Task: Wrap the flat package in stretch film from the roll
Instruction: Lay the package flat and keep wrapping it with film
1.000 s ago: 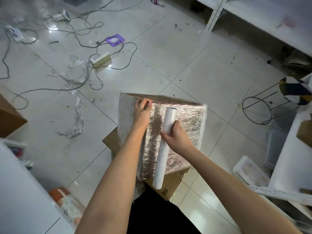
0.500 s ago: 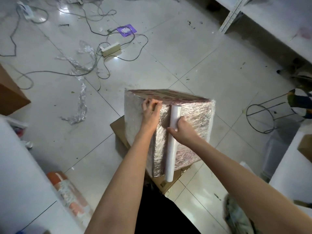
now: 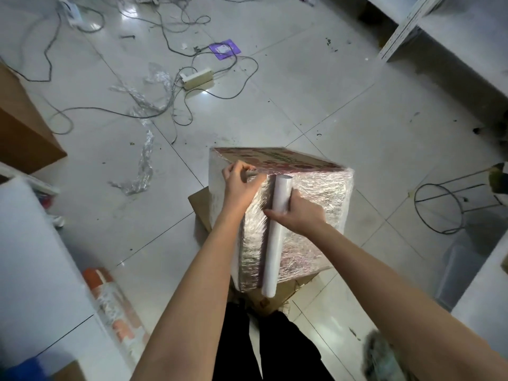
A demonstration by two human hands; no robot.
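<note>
Two hands work the package: the left hand [image 3: 238,185] pinches crinkled film at the top edge, and the right hand [image 3: 298,218] clamps the smooth white cylindrical roll [image 3: 276,237] against the flat package [image 3: 316,215], which stands on edge, glossy with stretch film, on flattened cardboard [image 3: 202,207] over the tiled floor [image 3: 316,86].

One wrapped package [image 3: 310,204], one film roll [image 3: 275,232] in the right hand's [image 3: 298,218] grip, one left hand [image 3: 238,185], one power strip [image 3: 197,78] on the floor.

Glossy pale tiled floor [image 3: 316,78] strewn with cables [image 3: 154,114], white shelving [image 3: 453,37] at right.
</note>
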